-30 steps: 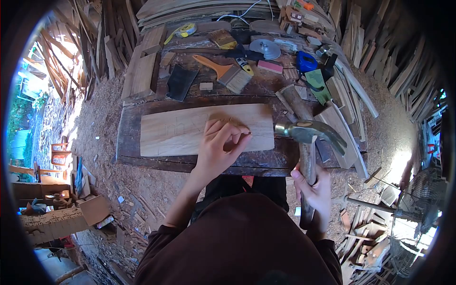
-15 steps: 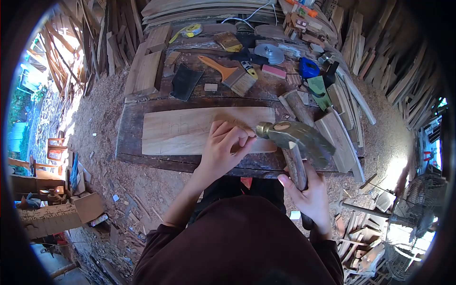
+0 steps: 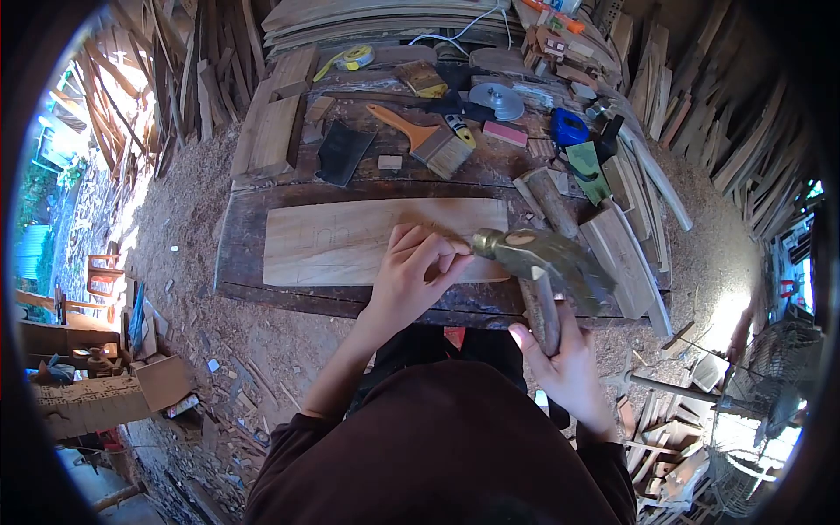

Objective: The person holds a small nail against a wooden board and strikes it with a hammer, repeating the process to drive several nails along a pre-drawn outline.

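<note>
A pale wooden board [image 3: 324,249] with faint pencil lettering lies flat along the workbench's near side. Over its right half, my left hand [image 3: 418,267] is closed in a pinch, thumb against forefinger; what the fingertips hold is too small to make out. My right hand [image 3: 569,372] is wrapped round the wooden handle of a claw hammer [image 3: 542,262]. The hammer's round striking face is right at my left fingertips, and its claw points to the right. The hammer head covers the board's right end in part.
On the workbench [image 3: 245,280] behind the board lie an orange-handled paintbrush [image 3: 402,122], black sandpaper [image 3: 344,153], a small wood block [image 3: 389,162], a pink block [image 3: 505,133] and a blue tape measure [image 3: 570,126]. Wood offcuts [image 3: 621,254] line the right side. A fan [image 3: 761,394] stands at right.
My right hand has shifted slightly up and left, and the hammer's face sits a little nearer my left fingertips. The left hand keeps its pinch in nearly the same place.
</note>
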Demonstrator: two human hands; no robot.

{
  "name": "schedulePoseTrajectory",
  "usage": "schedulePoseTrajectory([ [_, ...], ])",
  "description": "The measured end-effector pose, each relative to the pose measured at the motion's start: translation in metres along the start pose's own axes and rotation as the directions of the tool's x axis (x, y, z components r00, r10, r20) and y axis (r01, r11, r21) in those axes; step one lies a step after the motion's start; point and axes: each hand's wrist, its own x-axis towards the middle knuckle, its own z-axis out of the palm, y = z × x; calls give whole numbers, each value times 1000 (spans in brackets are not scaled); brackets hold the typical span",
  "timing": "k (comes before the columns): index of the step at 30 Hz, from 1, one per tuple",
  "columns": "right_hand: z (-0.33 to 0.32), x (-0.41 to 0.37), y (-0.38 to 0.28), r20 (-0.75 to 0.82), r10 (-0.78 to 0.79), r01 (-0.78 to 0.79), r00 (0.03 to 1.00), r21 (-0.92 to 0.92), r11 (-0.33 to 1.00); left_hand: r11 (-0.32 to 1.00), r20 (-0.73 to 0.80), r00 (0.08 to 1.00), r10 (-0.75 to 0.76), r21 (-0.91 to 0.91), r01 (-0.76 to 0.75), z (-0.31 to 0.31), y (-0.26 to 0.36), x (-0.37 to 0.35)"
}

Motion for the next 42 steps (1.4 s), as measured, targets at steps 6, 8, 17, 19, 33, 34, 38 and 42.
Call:
schedulePoseTrajectory([
  [6,-3,1,3,87,108,-107,990,-17,994,1000,-12,1000,7,-22,-8,0,0,1],
  [8,-6,0,6,49,101,-102,994,31,994,1000,-4,1000,-12,-19,12,-1,1,0],
  [17,-3,13,55,35,219,-177,975,719,672,914,-62,947,-314,-287,285,3,-1,-4],
  [19,2,15,68,63,183,-170,981,730,662,975,-24,985,-169,-148,163,2,-4,-3],
  [33,12,22,92,169,151,-220,974,866,448,988,18,992,-128,-81,129,-1,6,9],
  [34,12,21,93,177,155,-229,972,868,441,985,38,989,-145,-85,148,-2,8,9],
  [38,13,21,95,169,152,-221,974,862,456,990,16,993,-119,-77,120,0,4,7],
  [42,14,20,95,172,153,-223,973,867,445,984,27,984,-174,-20,175,-3,9,10],
])
